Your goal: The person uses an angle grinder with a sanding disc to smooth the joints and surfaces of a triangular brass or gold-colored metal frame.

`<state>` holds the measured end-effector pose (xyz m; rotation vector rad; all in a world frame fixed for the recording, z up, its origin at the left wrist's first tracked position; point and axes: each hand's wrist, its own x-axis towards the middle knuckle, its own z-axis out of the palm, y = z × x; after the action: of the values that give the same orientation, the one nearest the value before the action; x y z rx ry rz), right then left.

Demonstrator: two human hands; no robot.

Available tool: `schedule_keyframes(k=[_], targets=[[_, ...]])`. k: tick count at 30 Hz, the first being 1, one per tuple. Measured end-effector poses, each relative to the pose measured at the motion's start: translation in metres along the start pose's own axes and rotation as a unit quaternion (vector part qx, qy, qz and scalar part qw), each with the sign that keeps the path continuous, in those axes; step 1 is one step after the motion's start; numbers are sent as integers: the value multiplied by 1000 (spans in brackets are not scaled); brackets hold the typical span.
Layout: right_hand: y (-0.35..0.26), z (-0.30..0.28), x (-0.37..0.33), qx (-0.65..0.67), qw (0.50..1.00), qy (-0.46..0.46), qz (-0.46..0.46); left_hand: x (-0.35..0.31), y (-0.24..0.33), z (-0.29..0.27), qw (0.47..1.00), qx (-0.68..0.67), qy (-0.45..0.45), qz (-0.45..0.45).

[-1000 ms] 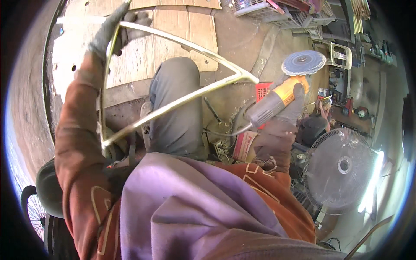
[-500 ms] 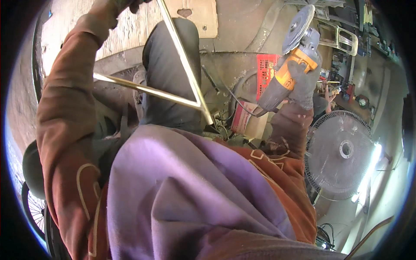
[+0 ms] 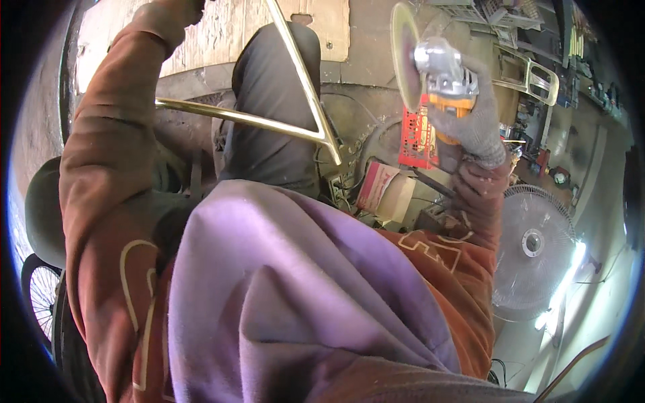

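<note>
My right hand (image 3: pixel 482 127), in a grey glove, is closed around an angle grinder (image 3: pixel 451 70) with an orange and dark body. Its large disc (image 3: pixel 404 57) faces left, seen nearly edge-on, and stands apart from the metal. A shiny brass-coloured metal tube frame (image 3: pixel 304 77), two bars joined in a V, lies across my dark-trousered knee (image 3: pixel 269 138); its joined end points toward me. At the top edge my left hand (image 3: pixel 187 8) is mostly cut off. Its fingers are out of view, so its grip on the frame cannot be made out.
A large flat board (image 3: pixel 222 43) lies beyond my knee. A red plastic basket (image 3: pixel 418 138) and an open carton (image 3: pixel 386 191) stand below the grinder. To the right are a round caged fan (image 3: pixel 532 243) and a small stool (image 3: pixel 537 80). A spoked wheel (image 3: pixel 44 295) shows at far left.
My right hand has turned the grinder, swinging its disc leftward to nearly edge-on. The metal frame appears slightly farther right and higher. My left hand has slipped further out of view.
</note>
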<state>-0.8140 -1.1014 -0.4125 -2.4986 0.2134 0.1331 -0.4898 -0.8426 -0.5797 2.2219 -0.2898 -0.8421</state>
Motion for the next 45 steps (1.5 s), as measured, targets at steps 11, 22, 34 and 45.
schedule_keyframes(k=[11, 22, 34, 45], targets=[[-106, -14, 16, -170, 934, -311, 38, 11, -4, -4, 1000, -28, -8, -10], [-125, -1, 42, -270, 881, -387, 31, 7, -6, -1, 999, -32, 7, -13], [-104, 6, 68, -225, 906, -358, -31, 7, -5, -3, 1000, -24, 6, 5], [-88, 8, 51, -108, 916, -385, -24, 0, -10, -1, 999, -24, -7, 22]])
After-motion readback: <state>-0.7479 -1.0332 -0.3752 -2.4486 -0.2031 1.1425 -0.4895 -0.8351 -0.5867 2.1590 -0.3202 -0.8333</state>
